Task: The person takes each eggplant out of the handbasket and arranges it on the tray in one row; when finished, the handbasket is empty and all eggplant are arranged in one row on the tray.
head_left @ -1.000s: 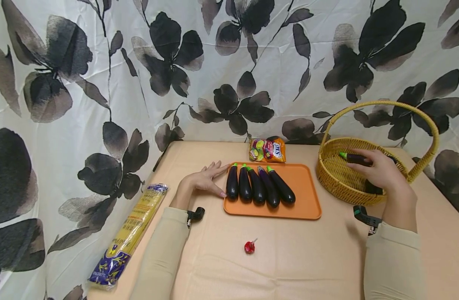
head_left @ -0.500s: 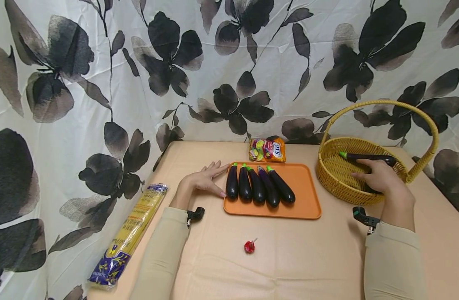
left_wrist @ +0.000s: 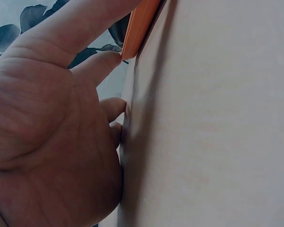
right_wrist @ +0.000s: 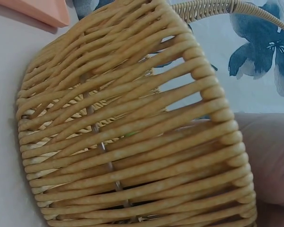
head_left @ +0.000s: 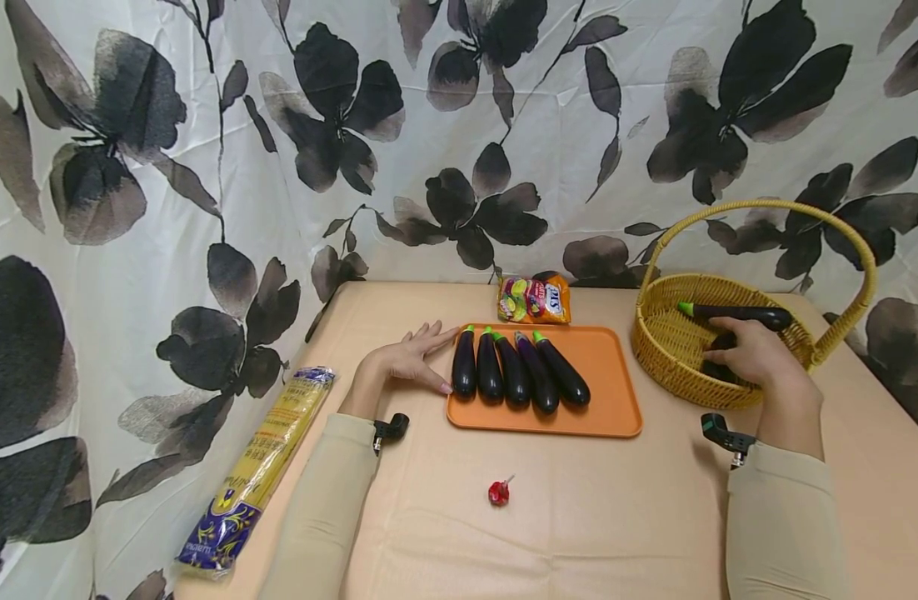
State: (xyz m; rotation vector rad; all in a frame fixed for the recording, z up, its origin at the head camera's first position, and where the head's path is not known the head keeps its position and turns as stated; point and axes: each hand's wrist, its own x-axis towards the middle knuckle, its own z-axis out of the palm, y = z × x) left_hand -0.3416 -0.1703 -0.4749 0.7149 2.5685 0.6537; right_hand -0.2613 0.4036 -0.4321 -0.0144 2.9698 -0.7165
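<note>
In the head view, several dark eggplants (head_left: 512, 375) lie side by side on an orange tray (head_left: 615, 408). My left hand (head_left: 402, 365) is spread at the tray's left edge, thumb and fingertips right at the rim; the left wrist view shows its palm (left_wrist: 47, 123) and the tray's corner (left_wrist: 135, 30). My right hand (head_left: 766, 354) reaches into a yellow wicker basket (head_left: 672, 371) and grips an eggplant (head_left: 720, 371), partly hidden by the fingers. Another eggplant (head_left: 751, 315) with a green tip lies just behind that hand. In the right wrist view, the basket's wall (right_wrist: 132, 127) covers most of the hand.
An orange snack packet (head_left: 534, 300) lies behind the tray. A red-wrapped lollipop (head_left: 499, 493) is in front of it on the table. At the table's left edge lies a long spaghetti packet (head_left: 258, 475). The basket's tall handle (head_left: 774, 207) arches over the right hand.
My right hand let go of the green-tipped eggplant, leaving it in the basket, and moved down and toward me to grip the other one, which has shifted slightly. The left hand has stayed put.
</note>
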